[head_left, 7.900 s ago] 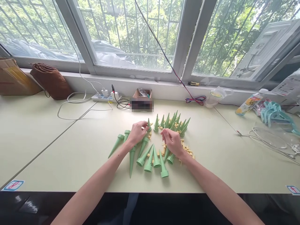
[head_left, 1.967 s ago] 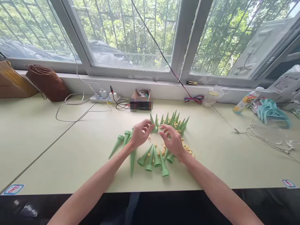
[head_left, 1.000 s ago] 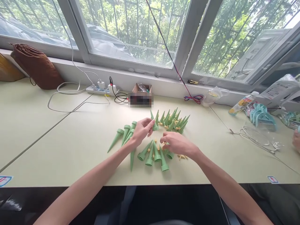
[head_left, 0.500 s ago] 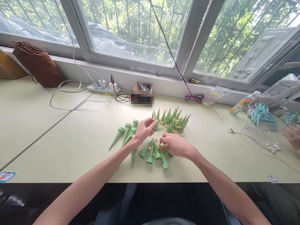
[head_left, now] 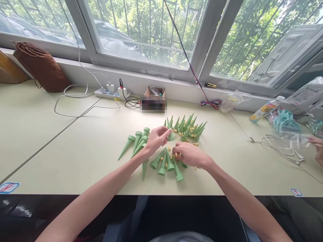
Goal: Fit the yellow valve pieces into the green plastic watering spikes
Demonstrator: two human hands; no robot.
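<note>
My left hand [head_left: 158,138] pinches a green plastic plant watering spike [head_left: 171,135], tip up, between thumb and fingers. Close by on the right, my right hand [head_left: 189,154] is closed low over small yellow valve pieces [head_left: 169,156]; whatever its fingertips grip is hidden. Several green spikes lie in front of it, one of them the spike [head_left: 178,173] nearest the table edge. Left of my left hand lie more loose spikes [head_left: 127,147]. Behind my hands stands a cluster of upright spikes [head_left: 186,127] with yellow pieces among them.
A power strip [head_left: 99,93] with cables and a small cardboard box [head_left: 161,92] line the window wall. At right are a bottle [head_left: 266,110], teal plastic items [head_left: 286,121] and a white cable [head_left: 277,151]. Another person's hand [head_left: 317,148] is at the right edge.
The view has shifted slightly. My left hand keeps the spike and my right hand stays low over the yellow pieces. The other person's hand now touches clear plastic.
</note>
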